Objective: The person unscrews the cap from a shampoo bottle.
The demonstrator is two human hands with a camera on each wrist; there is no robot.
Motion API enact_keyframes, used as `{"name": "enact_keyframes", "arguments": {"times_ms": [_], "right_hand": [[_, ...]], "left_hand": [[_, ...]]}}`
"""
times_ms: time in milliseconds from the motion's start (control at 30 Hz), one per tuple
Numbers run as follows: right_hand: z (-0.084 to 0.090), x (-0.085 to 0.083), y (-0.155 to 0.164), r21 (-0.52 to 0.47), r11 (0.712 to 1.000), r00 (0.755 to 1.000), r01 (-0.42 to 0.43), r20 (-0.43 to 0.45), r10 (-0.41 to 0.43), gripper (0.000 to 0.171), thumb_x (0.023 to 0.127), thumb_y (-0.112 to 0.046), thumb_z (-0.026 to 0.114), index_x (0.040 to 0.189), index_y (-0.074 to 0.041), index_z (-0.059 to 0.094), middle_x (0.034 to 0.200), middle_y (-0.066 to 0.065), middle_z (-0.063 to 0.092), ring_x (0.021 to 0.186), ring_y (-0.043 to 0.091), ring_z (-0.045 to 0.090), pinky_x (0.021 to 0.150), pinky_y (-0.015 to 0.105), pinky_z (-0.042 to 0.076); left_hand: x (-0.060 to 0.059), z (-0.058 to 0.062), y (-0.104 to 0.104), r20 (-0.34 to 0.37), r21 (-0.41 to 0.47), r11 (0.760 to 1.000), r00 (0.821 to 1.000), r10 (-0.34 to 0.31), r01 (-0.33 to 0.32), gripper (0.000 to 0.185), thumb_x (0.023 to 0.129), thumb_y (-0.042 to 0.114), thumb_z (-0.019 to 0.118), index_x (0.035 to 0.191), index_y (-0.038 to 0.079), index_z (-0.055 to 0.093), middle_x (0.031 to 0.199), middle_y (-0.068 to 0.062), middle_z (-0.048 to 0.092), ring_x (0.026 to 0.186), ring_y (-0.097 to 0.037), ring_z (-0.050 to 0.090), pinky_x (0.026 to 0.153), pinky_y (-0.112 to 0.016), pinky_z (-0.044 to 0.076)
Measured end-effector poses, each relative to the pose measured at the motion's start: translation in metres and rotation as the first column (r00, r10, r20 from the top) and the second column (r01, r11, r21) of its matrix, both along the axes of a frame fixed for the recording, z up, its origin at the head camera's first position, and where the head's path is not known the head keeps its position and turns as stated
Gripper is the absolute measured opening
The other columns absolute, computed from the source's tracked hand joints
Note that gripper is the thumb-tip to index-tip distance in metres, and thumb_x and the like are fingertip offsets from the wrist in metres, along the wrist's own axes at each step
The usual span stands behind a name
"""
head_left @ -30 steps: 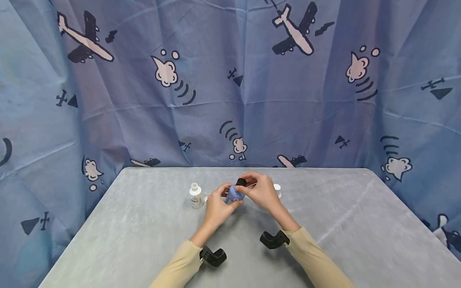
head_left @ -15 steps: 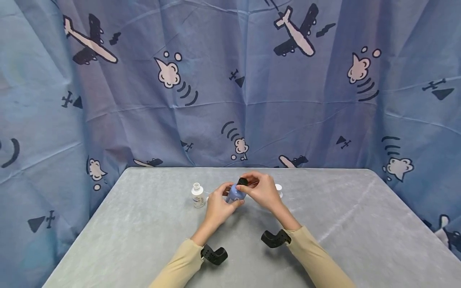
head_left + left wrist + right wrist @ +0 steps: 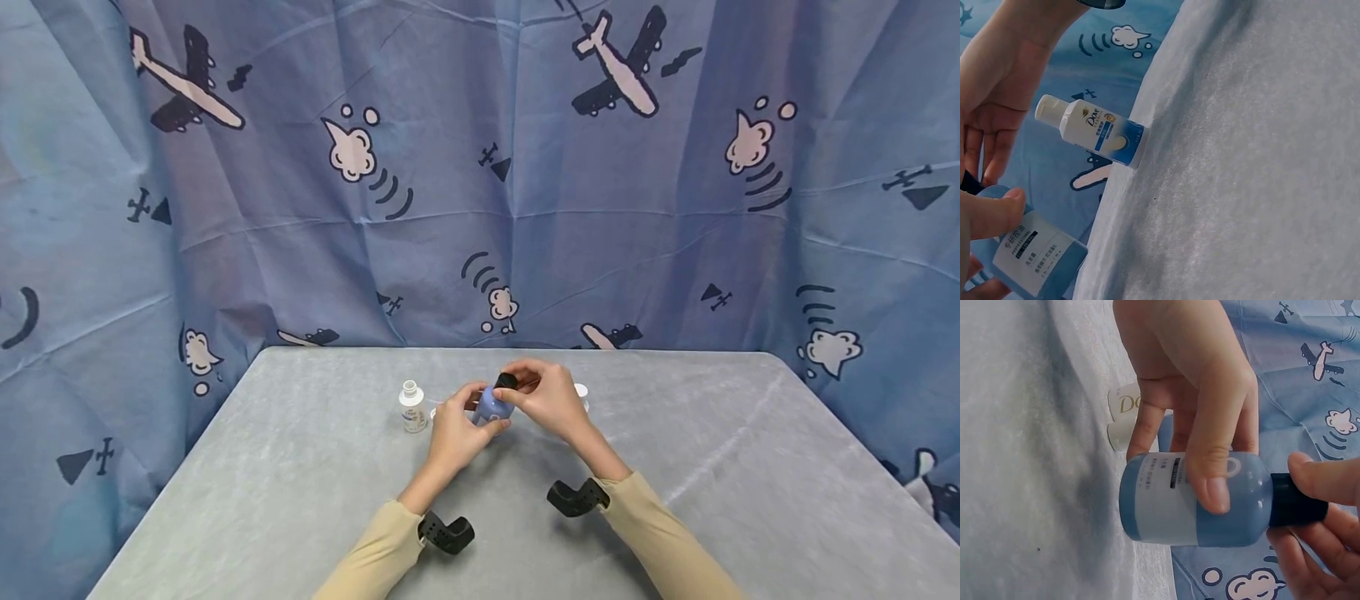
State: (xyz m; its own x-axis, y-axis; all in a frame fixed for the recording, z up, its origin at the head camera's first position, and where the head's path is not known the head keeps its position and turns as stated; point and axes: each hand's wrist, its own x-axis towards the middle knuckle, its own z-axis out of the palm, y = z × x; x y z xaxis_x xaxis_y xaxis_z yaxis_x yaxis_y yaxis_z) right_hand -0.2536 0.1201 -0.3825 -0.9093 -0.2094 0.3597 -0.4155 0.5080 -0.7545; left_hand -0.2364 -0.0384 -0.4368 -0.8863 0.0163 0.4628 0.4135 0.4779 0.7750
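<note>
Blue airplane-print cloth (image 3: pixel 480 208) hangs all round behind a grey table (image 3: pixel 750 483). Centre of the table, both hands up off the surface w/ a blue bottle (image 3: pixel 491 406) between them. Left hand (image 3: pixel 453 433) has fingers and thumb curled round the bottle body; the right wrist view shows the thumb pressed flat on the white label, fingers wrapped behind. Right hand (image 3: pixel 551 400) sits at the neck end, thumb and fingertips pinching the black cap (image 3: pixel 506 381). Bottle's tilted, cap pointing away from the left palm, toward the right fingers. Just beyond the left knuckles stands a small white bottle (image 3: pixel 412 407), upright, cap off, not touching anything. Behind the right hand, another white bottle (image 3: pixel 581 393), mostly hidden by the fingers. Tan sleeves (image 3: pixel 660 542) on both arms.
</note>
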Motion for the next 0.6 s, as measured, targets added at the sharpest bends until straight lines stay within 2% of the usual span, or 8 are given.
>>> {"name": "enact_keyframes", "arguments": {"times_ms": [267,500,600], "right_hand": [[0.0009,-0.0007,0.0050,-0.009,0.993,0.992,-0.121,0.026,0.121,0.030,0.082,-0.012,0.076,0.110,-0.005,0.069,0.101,0.012,0.072,0.089,0.022,0.070,0.076,0.027,0.058],[0.0017,-0.0009,0.0068,-0.026,0.981,0.980,-0.194,0.042,0.195,0.033,0.086,-0.006,0.070,0.119,-0.005,0.066,0.115,0.018,0.068,0.099,0.030,0.068,0.081,0.027,0.057],[0.0003,-0.0011,0.0075,-0.033,0.976,0.975,-0.217,0.035,0.218,0.038,0.086,-0.003,0.068,0.123,-0.004,0.062,0.120,0.020,0.065,0.103,0.032,0.066,0.084,0.031,0.057]], "left_hand": [[0.0010,0.0014,-0.0019,0.023,0.006,0.999,0.999,-0.046,0.045,0.050,0.068,0.020,0.084,0.112,0.006,0.066,0.096,-0.011,0.073,0.086,-0.022,0.070,0.075,-0.039,0.054],[0.0011,0.0025,-0.0036,0.043,0.003,0.998,0.997,-0.058,0.058,0.051,0.070,0.022,0.083,0.114,0.006,0.065,0.097,-0.012,0.073,0.086,-0.023,0.069,0.074,-0.034,0.054],[0.0007,0.0019,-0.0047,0.041,-0.006,0.998,0.998,-0.054,0.055,0.050,0.070,0.022,0.083,0.114,0.007,0.065,0.097,-0.011,0.073,0.087,-0.022,0.068,0.073,-0.030,0.054]]}}
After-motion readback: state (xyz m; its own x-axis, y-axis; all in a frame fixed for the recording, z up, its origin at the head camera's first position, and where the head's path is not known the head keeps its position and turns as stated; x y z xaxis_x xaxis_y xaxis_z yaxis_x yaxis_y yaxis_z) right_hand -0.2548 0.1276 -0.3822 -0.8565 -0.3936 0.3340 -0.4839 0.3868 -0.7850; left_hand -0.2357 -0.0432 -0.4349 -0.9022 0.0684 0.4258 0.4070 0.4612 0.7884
